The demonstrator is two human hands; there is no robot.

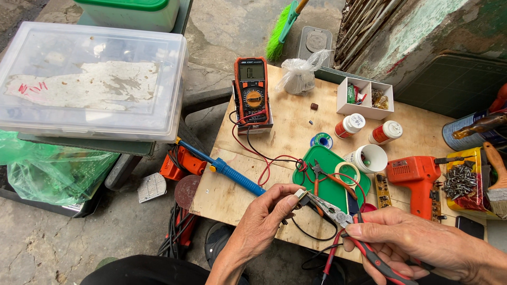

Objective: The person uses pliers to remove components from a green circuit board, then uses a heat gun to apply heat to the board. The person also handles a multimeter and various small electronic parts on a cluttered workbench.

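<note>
The small pale connector piece with a thin black wire (300, 195) sits pinched in the left hand (264, 219), level with the red-handled metal pliers (338, 214) gripped by the right hand (417, 245) just beside it, above the plywood tabletop (296, 126).

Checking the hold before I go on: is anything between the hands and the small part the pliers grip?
Nothing visible: the left hand pinches the small pale part directly, and the right hand's red-handled pliers close on it.

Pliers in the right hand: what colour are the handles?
Red and black handles on the pliers in the right hand, seen in the head view.
</note>
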